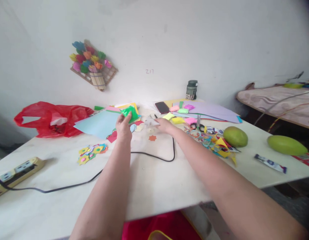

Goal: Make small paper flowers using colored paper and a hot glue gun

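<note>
My left hand (124,128) is closed on a bright green packet (129,113), gripping its near edge between thumb and fingers above the papers. My right hand (164,125) reaches in from the right, its fingers closed at a pale, crumpled, see-through piece (150,121) that looks like plastic; its exact kind is blurred. Just below lies an orange paper cut-out (152,138). Round paper pieces (137,127) and a dark red piece (112,136) lie around the left hand. Finished-looking paper flowers (92,152) with coloured centres are heaped to the left.
A black cord (154,156) runs from the power strip (24,170) across the table. A red plastic bag (52,120) is at left. Phone (161,107), scissors (198,124), coloured packets (183,110), paper scraps (216,145), green mangoes (235,136) and a glue tube (270,164) lie right.
</note>
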The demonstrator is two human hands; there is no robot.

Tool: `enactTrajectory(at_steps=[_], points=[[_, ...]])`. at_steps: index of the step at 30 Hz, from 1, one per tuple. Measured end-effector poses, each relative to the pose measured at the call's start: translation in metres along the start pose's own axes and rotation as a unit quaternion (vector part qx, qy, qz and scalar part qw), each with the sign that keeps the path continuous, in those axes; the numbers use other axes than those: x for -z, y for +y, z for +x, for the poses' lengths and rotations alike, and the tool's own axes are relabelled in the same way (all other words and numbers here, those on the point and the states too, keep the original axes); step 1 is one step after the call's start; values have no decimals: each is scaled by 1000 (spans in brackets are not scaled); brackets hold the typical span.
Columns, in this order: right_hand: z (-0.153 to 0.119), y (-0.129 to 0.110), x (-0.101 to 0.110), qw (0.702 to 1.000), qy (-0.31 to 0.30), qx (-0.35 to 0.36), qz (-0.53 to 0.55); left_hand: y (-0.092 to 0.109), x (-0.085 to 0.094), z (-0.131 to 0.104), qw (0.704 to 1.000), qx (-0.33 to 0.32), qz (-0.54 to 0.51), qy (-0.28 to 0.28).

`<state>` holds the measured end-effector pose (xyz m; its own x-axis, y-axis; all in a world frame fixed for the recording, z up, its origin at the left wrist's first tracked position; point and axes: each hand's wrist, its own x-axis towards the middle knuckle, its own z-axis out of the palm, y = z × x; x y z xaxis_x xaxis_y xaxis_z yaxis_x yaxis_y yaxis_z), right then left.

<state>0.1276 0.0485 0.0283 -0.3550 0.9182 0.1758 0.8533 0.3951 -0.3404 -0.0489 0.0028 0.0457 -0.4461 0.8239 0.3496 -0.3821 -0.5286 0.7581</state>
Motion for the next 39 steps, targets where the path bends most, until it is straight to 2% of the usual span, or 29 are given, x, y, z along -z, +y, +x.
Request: enactTrajectory(at_steps=[4, 7, 9, 11, 12, 14, 15, 17, 18, 20, 24, 26, 28, 29, 31, 33, 35, 37, 39], points=[[7, -10, -9, 996, -23, -3, -91, -2, -8, -9, 996, 22, 4, -87], [1, -7, -7, 992, 28, 15, -122, -9, -12, -17, 981, 87, 23, -172], [-5, -2, -3, 996, 75, 14, -51, -13, -13, -21, 966, 131, 48, -219], [-14, 3, 0, 988, 96, 8, 117, -16, -13, -25, 947, 174, 80, -256], [-18, 5, 1, 969, 98, 2, 227, -17, -13, -26, 939, 192, 93, -271], [-26, 8, 2, 896, 116, -30, 427, -20, -12, -29, 926, 213, 105, -292], [-30, 9, 2, 856, 111, -51, 503, -21, -12, -30, 924, 214, 108, -298], [-35, 8, 3, 799, 86, -62, 591, -23, -11, -31, 917, 218, 125, -310], [-37, 7, 3, 785, 72, -60, 613, -25, -10, -32, 914, 220, 134, -314], [-38, 4, 4, 775, 52, -51, 628, -26, -10, -32, 910, 222, 147, -317], [-39, -2, 9, 776, 37, -38, 629, -27, -9, -32, 909, 224, 155, -316], [-40, 0, 12, 779, 71, -41, 621, -28, -8, -32, 908, 228, 155, -317], [-41, 7, 13, 793, 138, -51, 591, -28, -7, -30, 910, 227, 150, -313], [-41, 12, 12, 808, 173, -60, 560, -28, -6, -29, 913, 225, 147, -306], [-39, 23, 9, 858, 220, -83, 456, -29, -3, -25, 922, 218, 145, -285], [-37, 32, 5, 902, 224, -99, 355, -29, 0, -22, 927, 210, 154, -269], [-34, 36, 2, 923, 225, -87, 299, -28, 2, -21, 927, 203, 168, -265], [-34, 33, 1, 919, 228, -60, 315, -27, 2, -21, 925, 204, 176, -267], [-36, 26, 2, 894, 218, -30, 391, -26, 1, -23, 924, 210, 171, -270]])
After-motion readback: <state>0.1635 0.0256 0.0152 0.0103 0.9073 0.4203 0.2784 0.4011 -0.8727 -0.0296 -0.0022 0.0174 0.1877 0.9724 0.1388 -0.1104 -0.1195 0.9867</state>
